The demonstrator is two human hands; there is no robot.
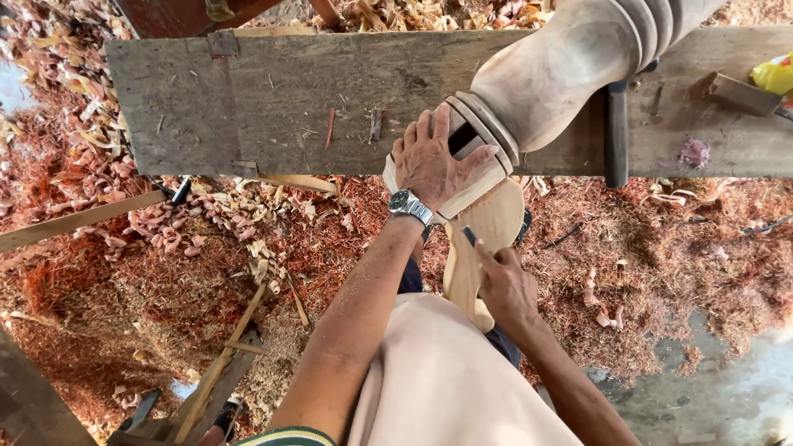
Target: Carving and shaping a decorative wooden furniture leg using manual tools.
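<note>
A big turned wooden post (562,66) with carved rings lies across a worn grey workbench plank (273,99). Its squared end has a mortise slot. My left hand (429,161), wearing a wristwatch, rests spread over that squared end. My right hand (505,285) grips a pale wooden mallet (483,239) by its handle, just below the post's end. A thin dark tool shows by the right thumb; its shape is unclear.
Reddish sawdust and pale wood shavings (206,239) cover the floor. A dark clamp bar (615,132) stands on the bench beside the post. A small wooden block (739,92) and a yellow bag (775,74) lie at the far right. Loose slats (223,363) lie lower left.
</note>
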